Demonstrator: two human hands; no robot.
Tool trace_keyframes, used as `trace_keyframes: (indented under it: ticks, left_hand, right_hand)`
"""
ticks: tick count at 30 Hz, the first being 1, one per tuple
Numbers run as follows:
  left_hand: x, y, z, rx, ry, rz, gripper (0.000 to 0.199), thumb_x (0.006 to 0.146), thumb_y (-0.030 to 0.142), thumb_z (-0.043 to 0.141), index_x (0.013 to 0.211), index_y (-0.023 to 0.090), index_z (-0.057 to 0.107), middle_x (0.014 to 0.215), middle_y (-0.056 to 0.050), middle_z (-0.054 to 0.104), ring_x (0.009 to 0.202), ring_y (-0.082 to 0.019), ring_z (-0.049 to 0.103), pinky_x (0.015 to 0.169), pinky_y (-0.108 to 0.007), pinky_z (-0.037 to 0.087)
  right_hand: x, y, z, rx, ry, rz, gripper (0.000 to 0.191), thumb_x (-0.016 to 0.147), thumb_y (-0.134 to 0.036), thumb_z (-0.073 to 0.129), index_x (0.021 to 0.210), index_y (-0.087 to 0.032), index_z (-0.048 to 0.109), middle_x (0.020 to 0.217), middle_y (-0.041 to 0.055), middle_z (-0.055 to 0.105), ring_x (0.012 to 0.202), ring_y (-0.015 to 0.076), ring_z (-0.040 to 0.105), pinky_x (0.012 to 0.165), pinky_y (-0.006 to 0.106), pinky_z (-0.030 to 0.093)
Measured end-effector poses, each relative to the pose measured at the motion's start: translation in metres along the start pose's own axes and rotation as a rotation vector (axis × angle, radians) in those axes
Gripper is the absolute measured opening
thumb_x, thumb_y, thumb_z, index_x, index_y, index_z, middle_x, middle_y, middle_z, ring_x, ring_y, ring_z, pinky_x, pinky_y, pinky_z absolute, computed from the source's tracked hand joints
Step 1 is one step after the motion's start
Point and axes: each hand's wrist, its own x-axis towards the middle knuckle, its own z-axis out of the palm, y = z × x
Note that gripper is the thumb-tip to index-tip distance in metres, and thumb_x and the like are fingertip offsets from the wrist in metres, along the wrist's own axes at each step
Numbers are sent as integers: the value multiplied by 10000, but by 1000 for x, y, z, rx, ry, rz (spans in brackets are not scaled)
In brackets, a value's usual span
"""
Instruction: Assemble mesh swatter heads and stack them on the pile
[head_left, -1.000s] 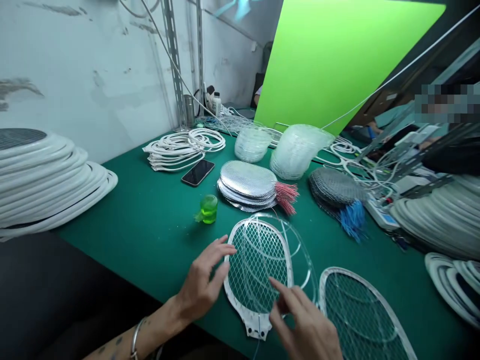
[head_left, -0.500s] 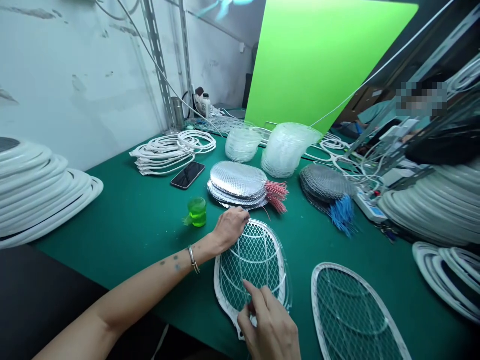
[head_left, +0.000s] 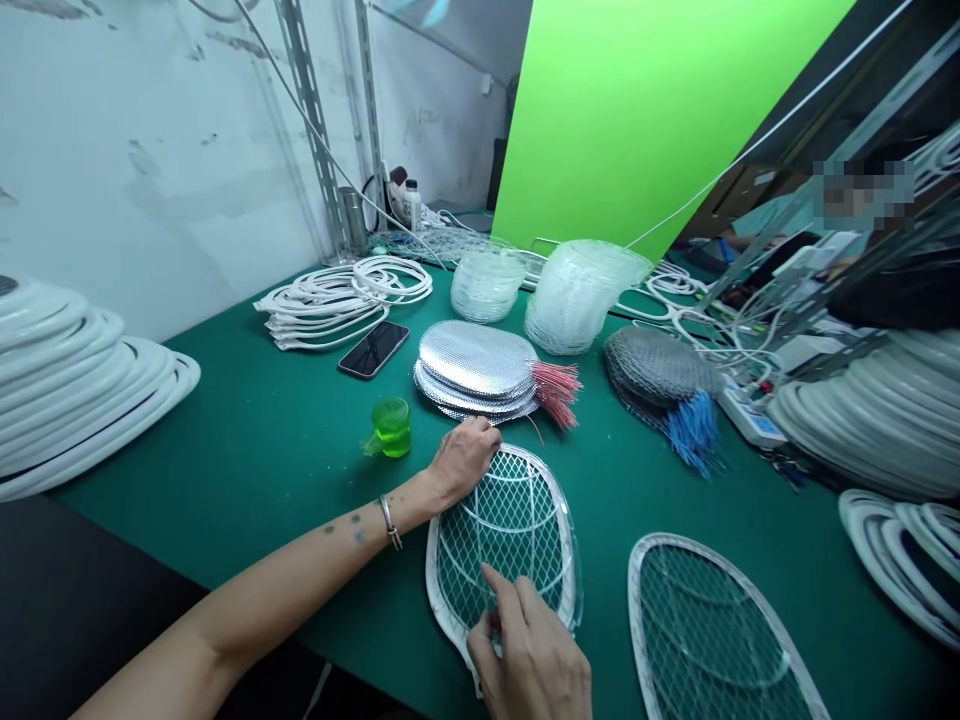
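Observation:
A white oval racket head [head_left: 516, 520] with diamond mesh and curved ribs lies on the green tabletop in front of me; a clear strip runs along its right rim. My left hand [head_left: 466, 462] is closed on the racket head's far upper rim, its fingertips curled at the edge. Over the narrow lower end is my right hand [head_left: 531, 645], index finger bent forward above the mesh, thumb and other fingers curled in. Whatever sits inside those fingers is hidden. A second mesh racket head [head_left: 637, 610] lies to the right, apart from both hands.
Beyond the hands lie silvery mesh sheets [head_left: 480, 360] with red wires and dark mesh sheets [head_left: 656, 362] with blue wires. A green cup [head_left: 391, 428] and a phone [head_left: 374, 349] are at left. White frame stacks [head_left: 75, 400] and clear oval rings [head_left: 577, 300] stand around. A person is at far right.
My right hand has shifted slightly left and down over the racket head's lower end. The left hand keeps its hold on the upper rim. The view has turned a little.

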Motion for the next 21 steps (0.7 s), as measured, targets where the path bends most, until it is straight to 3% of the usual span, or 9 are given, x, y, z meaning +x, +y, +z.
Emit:
trace_keyframes:
  ticks: [8,15,18,21]
  left_hand:
    - [0,1,0,13,-2,-3,169,946,149,511,900,160,673,929,-51,627,897,-182,563,755,-275,460]
    - [0,0,-2,17,-16,30,203,947,124,487,877,163,674,923,-49,626,886,-171,560,765,-267,453]
    - [-1,0,-2,7,-12,30,213,954,131,476,884,166,675,920,-49,623,890,-168,558,787,-270,452]
    - [-2,0,-2,-7,-7,14,213,953,139,475,885,166,675,910,-47,621,885,-170,556,790,-271,453]
  right_hand:
    - [2,-2,0,4,-39,13,334,862,-126,422,1141,-196,593,750,34,575,598,164,593,520,269,447]
    - [1,2,-2,139,-208,29,354,878,-169,472,1203,-217,605,830,30,646,647,154,643,498,228,473]
    - [18,15,-25,362,-297,23,267,902,-297,521,1136,-280,649,846,5,688,704,146,668,544,204,496]
    - [63,38,-45,530,-267,168,264,922,-425,483,997,-270,682,879,20,704,751,160,665,601,231,502]
